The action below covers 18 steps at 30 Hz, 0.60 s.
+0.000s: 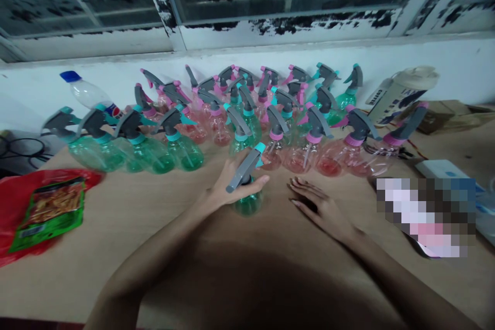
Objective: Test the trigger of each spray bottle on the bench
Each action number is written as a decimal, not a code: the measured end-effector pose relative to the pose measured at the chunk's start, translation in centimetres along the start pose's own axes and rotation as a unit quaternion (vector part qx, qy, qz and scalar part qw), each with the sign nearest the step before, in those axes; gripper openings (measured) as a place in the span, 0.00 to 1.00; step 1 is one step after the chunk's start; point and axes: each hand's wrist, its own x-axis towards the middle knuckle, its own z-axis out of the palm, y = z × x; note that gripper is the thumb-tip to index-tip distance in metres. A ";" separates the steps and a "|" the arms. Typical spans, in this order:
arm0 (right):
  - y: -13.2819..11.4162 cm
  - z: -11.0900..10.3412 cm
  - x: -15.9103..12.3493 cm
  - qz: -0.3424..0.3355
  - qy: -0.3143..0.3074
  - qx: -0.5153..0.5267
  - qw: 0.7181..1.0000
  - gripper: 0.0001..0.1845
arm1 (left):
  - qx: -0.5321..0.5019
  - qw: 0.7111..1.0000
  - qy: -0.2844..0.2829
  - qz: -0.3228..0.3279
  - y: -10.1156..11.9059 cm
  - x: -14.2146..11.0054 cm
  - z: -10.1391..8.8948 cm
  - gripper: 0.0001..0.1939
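My left hand (228,183) is wrapped round the neck of a green spray bottle (248,205) with a grey and turquoise trigger head, at the middle of the wooden table (185,268). To its right, my right hand (319,203) rests on the tabletop with fingers stretched out, holding nothing. Beyond the hands stand several more spray bottles in rows. Green ones (189,152) with turquoise collars are at the front left, and pink ones (303,157) with pink collars at the front right. Bottles of both colours are mixed behind, partly hidden.
At left lie a red plastic bag (15,191) and a green snack packet (50,216). A clear bottle with a blue cap (88,90) leans at the back left. A coffee cup (402,93), a cardboard piece (448,116) and a blurred-out phone-like object (425,219) are at right.
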 end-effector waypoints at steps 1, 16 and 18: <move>0.0 0.0 0.0 0.000 0.001 0.000 1.000 0.24 | -0.002 1.000 -0.003 -0.005 0.1 -0.1 0.0 0.12; -0.3 -0.1 -0.1 0.015 0.003 0.002 1.000 0.25 | -0.032 0.999 0.003 -0.002 -1.5 -0.1 -0.1 0.17; -0.3 -0.2 -0.1 0.013 0.003 0.000 1.000 0.25 | -0.032 0.999 0.004 -0.002 -1.4 -0.2 0.0 0.18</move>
